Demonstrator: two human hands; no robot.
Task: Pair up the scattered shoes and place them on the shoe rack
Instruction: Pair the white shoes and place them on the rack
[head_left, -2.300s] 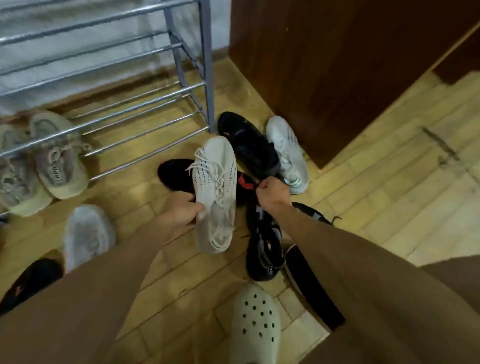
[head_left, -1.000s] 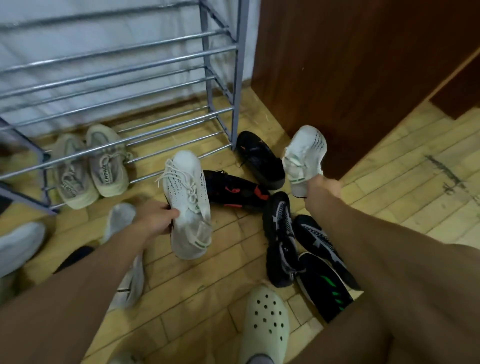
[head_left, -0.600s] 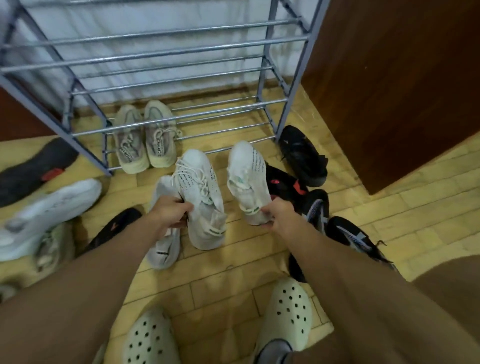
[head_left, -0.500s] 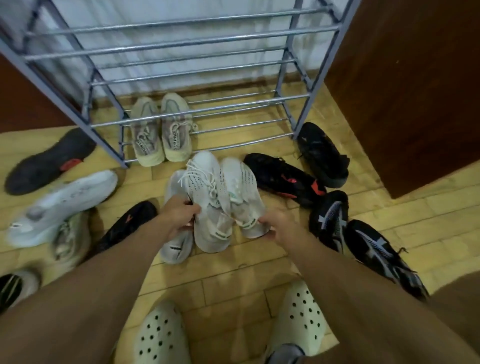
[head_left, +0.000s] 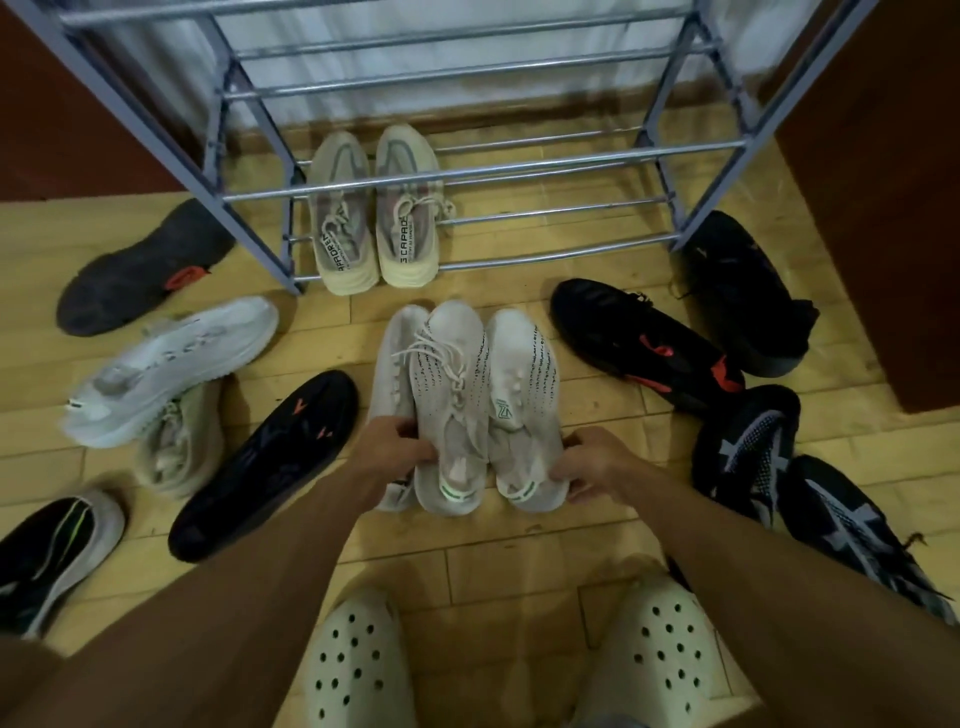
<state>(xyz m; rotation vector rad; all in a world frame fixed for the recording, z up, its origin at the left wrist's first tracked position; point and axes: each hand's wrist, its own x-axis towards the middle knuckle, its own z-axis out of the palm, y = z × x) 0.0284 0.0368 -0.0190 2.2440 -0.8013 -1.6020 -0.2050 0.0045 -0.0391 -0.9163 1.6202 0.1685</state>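
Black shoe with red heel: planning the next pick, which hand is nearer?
Right. The right hand, gripping the rightmost white shoe, is below-left of the black shoe; the left hand grips the laced white shoe, farther left.

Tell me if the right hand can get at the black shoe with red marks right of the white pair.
Likely not yet: the right hand holds a white sneaker by its heel. The black shoe lies close beside it on bare floor, nothing between.

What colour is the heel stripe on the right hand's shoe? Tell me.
Pale green stripe on the shoe, best in the head view.
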